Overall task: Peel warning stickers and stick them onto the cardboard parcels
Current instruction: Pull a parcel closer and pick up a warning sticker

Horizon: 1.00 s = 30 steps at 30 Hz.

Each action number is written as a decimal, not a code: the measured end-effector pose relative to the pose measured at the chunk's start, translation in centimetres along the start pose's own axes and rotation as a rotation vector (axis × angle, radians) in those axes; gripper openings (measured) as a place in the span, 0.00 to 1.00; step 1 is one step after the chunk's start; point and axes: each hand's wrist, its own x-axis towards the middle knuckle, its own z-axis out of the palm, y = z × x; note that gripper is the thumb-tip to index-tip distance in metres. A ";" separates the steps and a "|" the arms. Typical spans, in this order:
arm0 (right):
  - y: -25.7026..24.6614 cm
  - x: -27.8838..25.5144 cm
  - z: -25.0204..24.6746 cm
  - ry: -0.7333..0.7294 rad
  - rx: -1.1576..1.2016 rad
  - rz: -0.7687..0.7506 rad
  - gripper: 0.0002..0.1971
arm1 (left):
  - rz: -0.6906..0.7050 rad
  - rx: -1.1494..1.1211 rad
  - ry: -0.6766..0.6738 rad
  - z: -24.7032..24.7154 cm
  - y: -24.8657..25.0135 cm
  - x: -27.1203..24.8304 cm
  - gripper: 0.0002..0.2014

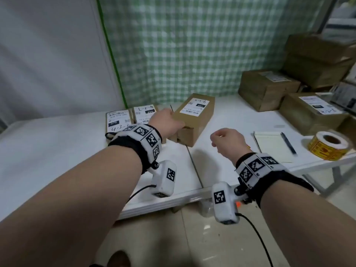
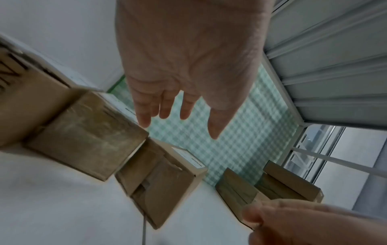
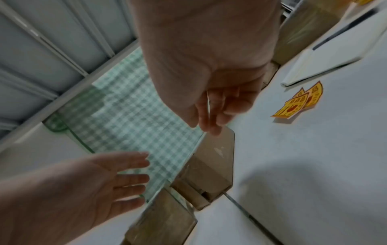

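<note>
A long cardboard parcel [image 1: 194, 120] with a white label lies mid-table, its near end flap loose. My left hand [image 1: 167, 122] hovers over its near left corner with fingers straight and spread, holding nothing; the left wrist view shows that hand [image 2: 184, 114] above the parcels [image 2: 163, 179]. To the parcel's right my right hand [image 1: 223, 139] hangs above the table, fingers relaxed and empty [image 3: 211, 119]. Loose yellow warning stickers [image 3: 297, 102] lie on the table beside it. The yellow sticker roll [image 1: 329, 145] stands at the right edge.
Two smaller labelled parcels [image 1: 118, 120] lie left of the long one. More parcels [image 1: 267, 87] are stacked at the back right. A notepad [image 1: 271, 147] with a pen [image 1: 288, 143] lies near the roll. A seam [image 1: 194, 166] splits the two white tables.
</note>
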 end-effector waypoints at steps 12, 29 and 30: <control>2.8 1.6 0.4 -0.038 -0.021 0.127 0.14 | -0.156 0.188 -0.007 6.0 0.0 6.1 0.51; 2.1 0.1 -1.3 0.043 0.163 0.245 0.20 | -0.085 -0.168 -0.038 2.6 -0.9 3.2 0.45; 1.8 -0.2 -1.2 0.048 0.197 0.258 0.22 | -0.087 -0.234 -0.055 2.2 -1.2 3.0 0.46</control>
